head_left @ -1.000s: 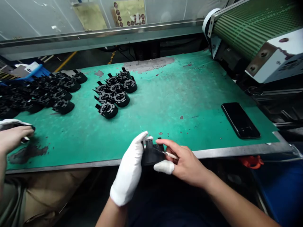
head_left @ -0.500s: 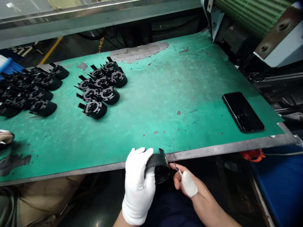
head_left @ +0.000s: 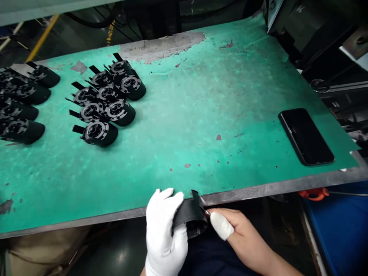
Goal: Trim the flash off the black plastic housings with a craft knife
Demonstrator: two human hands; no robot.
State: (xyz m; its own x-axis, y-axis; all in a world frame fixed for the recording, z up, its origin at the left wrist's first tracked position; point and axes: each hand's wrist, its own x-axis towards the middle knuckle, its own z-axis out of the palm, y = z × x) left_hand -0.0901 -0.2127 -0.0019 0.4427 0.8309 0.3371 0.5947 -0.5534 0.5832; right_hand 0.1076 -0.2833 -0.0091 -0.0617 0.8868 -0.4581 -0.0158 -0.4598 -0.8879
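Black phone point(head_left: 307, 136) lying on right side of worn green tabletop point(head_left: 230, 111). Orange handle point(head_left: 314, 194) just below near edge, by blue surface point(head_left: 342, 226). Yellow floor stripe point(head_left: 43, 37) beyond far edge. Dark machinery point(head_left: 304, 34) at far right.

1. A long worktable with a green, worn top point(head_left: 201, 115) has a large peeled grey patch point(head_left: 166, 46) along its far edge and a dull grey metal strip point(head_left: 258, 191) along its near edge.
2. Behind it, a straight yellow stripe point(head_left: 43, 36) crosses the dark floor point(head_left: 83, 38), below a pale grey-green beam point(head_left: 57, 9).
3. Dark boxy machinery point(head_left: 307, 30) stands beyond the far right corner.
4. Soft light gives the green top a pale sheen.
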